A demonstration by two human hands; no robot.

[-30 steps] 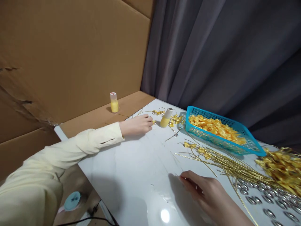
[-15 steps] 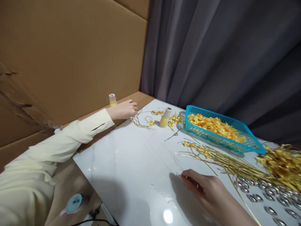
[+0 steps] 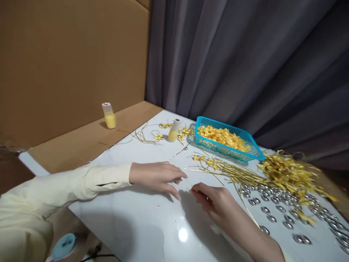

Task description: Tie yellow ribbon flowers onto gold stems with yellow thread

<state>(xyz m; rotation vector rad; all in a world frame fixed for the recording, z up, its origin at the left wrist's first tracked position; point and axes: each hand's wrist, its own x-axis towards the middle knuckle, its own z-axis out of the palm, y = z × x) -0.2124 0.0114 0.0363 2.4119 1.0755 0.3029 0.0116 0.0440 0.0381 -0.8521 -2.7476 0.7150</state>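
My left hand (image 3: pixel 160 177) reaches in from the left over the white table. Its thumb hangs apart from the outstretched fingers, and I see nothing in it. Just to its right, my right hand (image 3: pixel 212 200) is closed in a pinch. A faint thin tip shows at the right fingertips, too small to name. Beyond the hands lies a bundle of gold wires (image 3: pixel 240 173) with small yellow ribbon bows (image 3: pixel 200 158) at its left end. Shiny silver oval pieces (image 3: pixel 280 209) are scattered to the right of my right hand.
A blue basket (image 3: pixel 229 150) of yellow ribbon pieces stands at the back. Next to it is a small bottle of yellow liquid (image 3: pixel 172 134); another bottle (image 3: pixel 109 119) stands on the cardboard ledge. Yellow ribbon bows (image 3: pixel 289 173) are heaped at right. A grey curtain (image 3: pixel 218 65) hangs behind.
My left hand has come back from the wires at the table's far left corner to beside my right hand. My right hand keeps its pinch. The view has turned to the right.
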